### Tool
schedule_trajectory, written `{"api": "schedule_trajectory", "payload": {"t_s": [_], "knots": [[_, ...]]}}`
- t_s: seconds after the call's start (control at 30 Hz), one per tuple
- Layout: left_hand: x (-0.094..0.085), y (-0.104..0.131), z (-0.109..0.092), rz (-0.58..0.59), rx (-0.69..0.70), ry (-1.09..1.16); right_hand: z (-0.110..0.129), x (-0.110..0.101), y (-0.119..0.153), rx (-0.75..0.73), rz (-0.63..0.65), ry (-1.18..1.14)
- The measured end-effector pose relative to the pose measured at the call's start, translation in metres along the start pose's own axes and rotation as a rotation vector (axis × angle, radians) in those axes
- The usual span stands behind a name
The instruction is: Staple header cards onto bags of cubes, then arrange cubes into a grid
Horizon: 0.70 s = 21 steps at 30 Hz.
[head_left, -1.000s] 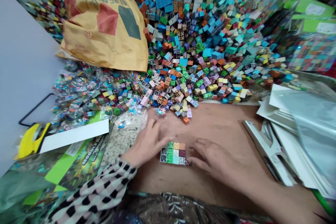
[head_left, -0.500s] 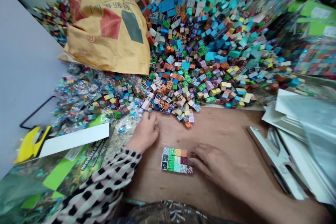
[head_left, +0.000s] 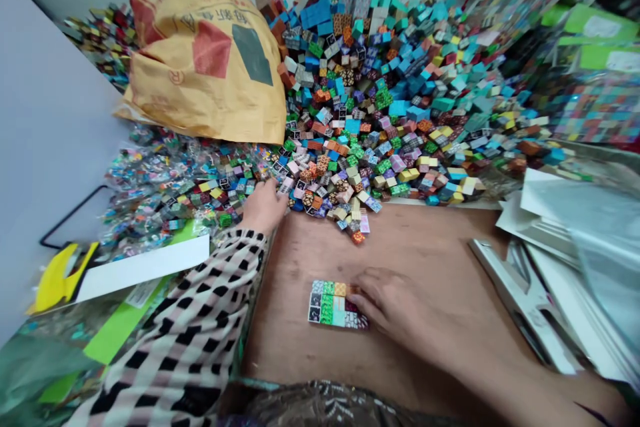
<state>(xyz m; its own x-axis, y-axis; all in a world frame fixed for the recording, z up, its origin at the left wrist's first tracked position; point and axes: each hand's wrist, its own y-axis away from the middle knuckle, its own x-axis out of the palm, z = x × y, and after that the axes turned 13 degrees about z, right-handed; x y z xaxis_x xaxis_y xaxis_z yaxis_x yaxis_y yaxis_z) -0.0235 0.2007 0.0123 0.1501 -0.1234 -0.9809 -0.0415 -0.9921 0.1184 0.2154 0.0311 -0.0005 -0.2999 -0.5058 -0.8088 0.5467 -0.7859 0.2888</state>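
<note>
At the near edge of a heap of small patterned cube blocks [head_left: 350, 147], my left hand [head_left: 265, 207] has its fingers curled down among the pieces. Its fingertips are partly hidden, so what they hold cannot be made out. On the brown board lies a flat rectangle of patterned blocks [head_left: 327, 310], set in rows with green, black, orange, pale blue and dark red faces. My right hand [head_left: 387, 300] has its thumb and bent fingers closed on the right end of this rectangle, covering some of the blocks there.
The brown board [head_left: 420, 240] fills the middle. Behind it, left, a yellow printed sack [head_left: 200, 67] rests on the heap. A white strip [head_left: 145, 267] and yellow tool [head_left: 63, 273] lie left. A metal stapler-like tool [head_left: 520, 307] and white sheets [head_left: 560, 213] lie right.
My left hand has moved forward from the board's left side to the heap's edge. My right hand has shifted left, from beside the block rectangle onto its right end.
</note>
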Motion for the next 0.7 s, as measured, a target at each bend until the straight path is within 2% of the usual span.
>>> {"api": "schedule_trajectory", "payload": {"t_s": [0.07, 0.17, 0.37, 0.5, 0.7], "knots": [[0.006, -0.008, -0.003, -0.002, 0.003, 0.029, -0.003, 0.001, 0.007, -0.002, -0.016, 0.008], [0.007, -0.007, 0.002, -0.027, 0.006, 0.067, -0.014, 0.0, 0.02, 0.013, -0.043, 0.023], [0.004, 0.019, 0.022, -0.079, 0.007, 0.12, -0.035, -0.003, 0.03, 0.113, -0.08, 0.042], [0.015, 0.033, 0.03, -0.056, 0.038, 0.139, -0.032, -0.004, 0.025, 0.108, -0.06, 0.032], [0.026, 0.027, 0.033, -0.039, 0.079, 0.174, -0.024, -0.005, 0.019, 0.055, -0.069, 0.043]]}}
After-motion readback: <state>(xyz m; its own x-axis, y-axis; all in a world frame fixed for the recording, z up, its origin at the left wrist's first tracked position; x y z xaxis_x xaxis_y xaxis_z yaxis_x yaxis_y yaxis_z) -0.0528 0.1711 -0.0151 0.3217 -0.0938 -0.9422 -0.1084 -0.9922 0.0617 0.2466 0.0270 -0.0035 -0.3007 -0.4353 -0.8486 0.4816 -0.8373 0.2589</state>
